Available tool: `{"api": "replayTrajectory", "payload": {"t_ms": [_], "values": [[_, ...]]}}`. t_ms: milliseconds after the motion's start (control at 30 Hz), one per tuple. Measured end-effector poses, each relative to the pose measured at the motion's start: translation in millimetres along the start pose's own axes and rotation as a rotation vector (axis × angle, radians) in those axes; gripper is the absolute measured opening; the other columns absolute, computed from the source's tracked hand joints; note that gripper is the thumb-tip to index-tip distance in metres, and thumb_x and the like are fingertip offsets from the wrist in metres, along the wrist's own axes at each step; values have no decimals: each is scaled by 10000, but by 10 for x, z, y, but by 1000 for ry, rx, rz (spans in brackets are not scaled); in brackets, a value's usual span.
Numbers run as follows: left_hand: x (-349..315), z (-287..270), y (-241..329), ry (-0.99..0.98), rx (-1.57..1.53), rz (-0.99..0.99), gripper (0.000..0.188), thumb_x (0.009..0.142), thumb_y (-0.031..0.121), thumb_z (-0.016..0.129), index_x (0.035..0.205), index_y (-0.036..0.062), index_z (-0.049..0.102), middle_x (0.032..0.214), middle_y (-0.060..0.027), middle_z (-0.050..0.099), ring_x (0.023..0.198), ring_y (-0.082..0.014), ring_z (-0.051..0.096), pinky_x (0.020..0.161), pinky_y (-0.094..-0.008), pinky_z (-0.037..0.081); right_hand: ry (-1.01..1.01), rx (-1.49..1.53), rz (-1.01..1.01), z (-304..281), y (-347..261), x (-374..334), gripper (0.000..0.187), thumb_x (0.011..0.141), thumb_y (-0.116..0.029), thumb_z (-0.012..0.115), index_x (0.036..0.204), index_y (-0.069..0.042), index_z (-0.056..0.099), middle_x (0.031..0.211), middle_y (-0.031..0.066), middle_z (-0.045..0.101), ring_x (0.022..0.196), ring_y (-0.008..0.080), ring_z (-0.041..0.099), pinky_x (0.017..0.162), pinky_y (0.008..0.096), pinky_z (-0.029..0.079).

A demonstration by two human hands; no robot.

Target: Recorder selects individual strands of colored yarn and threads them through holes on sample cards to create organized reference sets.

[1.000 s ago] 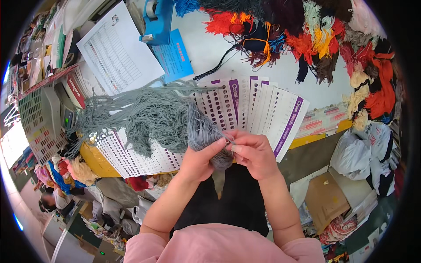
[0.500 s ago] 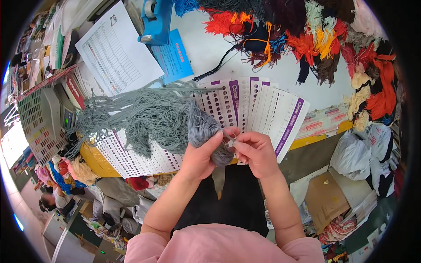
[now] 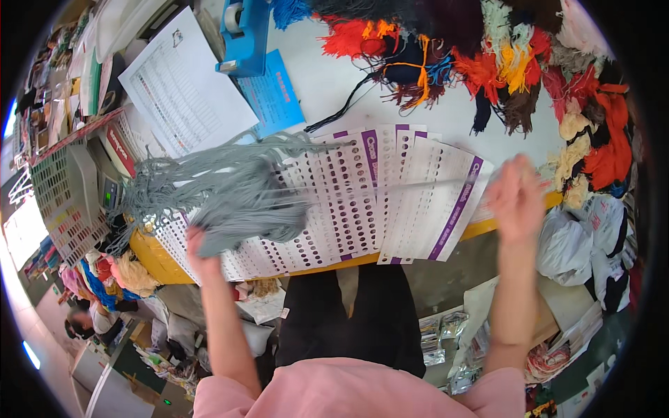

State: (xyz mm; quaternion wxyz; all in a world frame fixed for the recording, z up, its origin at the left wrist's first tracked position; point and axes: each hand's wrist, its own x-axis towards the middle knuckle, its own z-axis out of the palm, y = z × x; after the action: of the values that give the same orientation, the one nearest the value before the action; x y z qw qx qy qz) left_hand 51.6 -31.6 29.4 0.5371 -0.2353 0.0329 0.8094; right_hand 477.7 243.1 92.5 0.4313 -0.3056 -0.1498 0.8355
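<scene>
A loose bundle of grey embroidery thread (image 3: 258,202) lies over punched cards on the left of the table, blurred by motion. At its lower left edge my left hand (image 3: 203,245) is closed on it; the bundle hides some of the fingers. My right hand (image 3: 516,197) is far to the right, past the cards, closed and smeared by motion. A taut thin grey strand (image 3: 411,184) runs from the bundle across the cards to this hand. Beneath the strand, white punched cards (image 3: 418,209) with purple bands are fanned out along the table's front edge.
Coloured thread tassels (image 3: 425,70) line the back and right of the table. A blue tape dispenser (image 3: 244,38), a blue booklet (image 3: 273,94) and a printed sheet (image 3: 185,87) lie at the back left. White plastic bags (image 3: 564,240) hang at the right, off the table's edge.
My hands have parted: the left moved left with the grey bundle, the right swung far right, drawing out a strand. More of the cards shows between them.
</scene>
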Motion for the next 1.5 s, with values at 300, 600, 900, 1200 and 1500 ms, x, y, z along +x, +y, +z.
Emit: {"api": "replayTrajectory", "payload": {"t_ms": [300, 600, 900, 1200, 1500], "values": [[143, 64, -686, 512, 858, -231, 109, 785, 82, 467, 834, -10, 498, 704, -56, 523, 472, -44, 434, 406, -142, 328, 482, -1049, -253, -609, -1, 347, 281, 808, -229, 404, 959, -18, 511, 905, 68, 550, 843, 131, 506, 812, 261, 373], [1259, -272, -2548, 238, 1685, -366, 167, 767, 77, 520, 867, -57, 519, 613, -52, 532, 526, -111, 484, 493, -219, 389, 233, -1495, -636, -285, 1513, 464, 115, 624, 10, 563, 716, -48, 525, 746, 70, 532, 724, 242, 492, 681, 309, 363], [1302, -178, -2604, 353, 1931, -378, 162, 689, 70, 605, 637, -64, 530, 518, -76, 526, 428, -130, 520, 389, -237, 399, 33, -1471, -571, -350, 1426, 431, 139, 605, 22, 581, 717, -39, 525, 748, 75, 533, 732, 234, 490, 665, 300, 389], [1298, -379, -2617, 384, 1874, -95, 197, 652, 60, 637, 544, -61, 523, 483, -62, 517, 409, -115, 513, 385, -231, 395, 85, -1530, -623, -218, 1550, 448, 178, 591, 7, 591, 746, -46, 522, 767, 70, 519, 738, 237, 478, 665, 315, 377], [1274, -228, -2514, 280, 2137, -223, 196, 724, 92, 567, 611, -65, 536, 504, -85, 527, 437, -127, 524, 421, -255, 407, 42, -1659, -730, -294, 1591, 581, 344, 565, -18, 589, 902, -25, 518, 900, 94, 458, 804, 258, 439, 698, 329, 345]]}}
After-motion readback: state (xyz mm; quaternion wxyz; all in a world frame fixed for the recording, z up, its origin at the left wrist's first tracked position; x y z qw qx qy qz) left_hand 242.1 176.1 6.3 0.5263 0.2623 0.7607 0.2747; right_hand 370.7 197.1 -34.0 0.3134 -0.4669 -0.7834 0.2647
